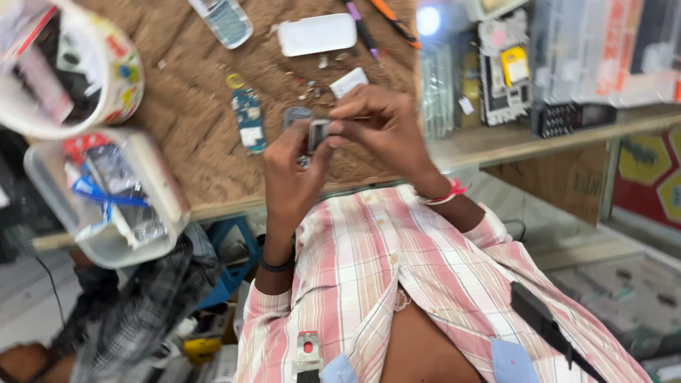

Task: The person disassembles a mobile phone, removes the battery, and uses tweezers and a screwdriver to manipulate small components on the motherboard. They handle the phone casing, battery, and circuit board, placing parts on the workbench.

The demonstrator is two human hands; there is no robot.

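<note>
A small dark phone part, squarish with a pale face, sits pinched between both hands just above the near edge of the table; its longer side runs roughly up and down in the view, and it is lifted off the surface rather than resting on it. The left hand comes up from below and grips its lower left side with thumb and fingers closed on it, while the right hand reaches in from the right with fingertips curled tight on its upper right edge, so neither hand is nearer than the other; both touch it. Just behind the hands lies a grey phone frame, and left of that a blue circuit board lying lengthwise away from the person. Farther back are a white phone cover, a keypad phone, a small white card and scattered screws and scraps. At the left edge stand a clear plastic box of parts and a round tub. Nothing lies between the hands and the part.
</note>
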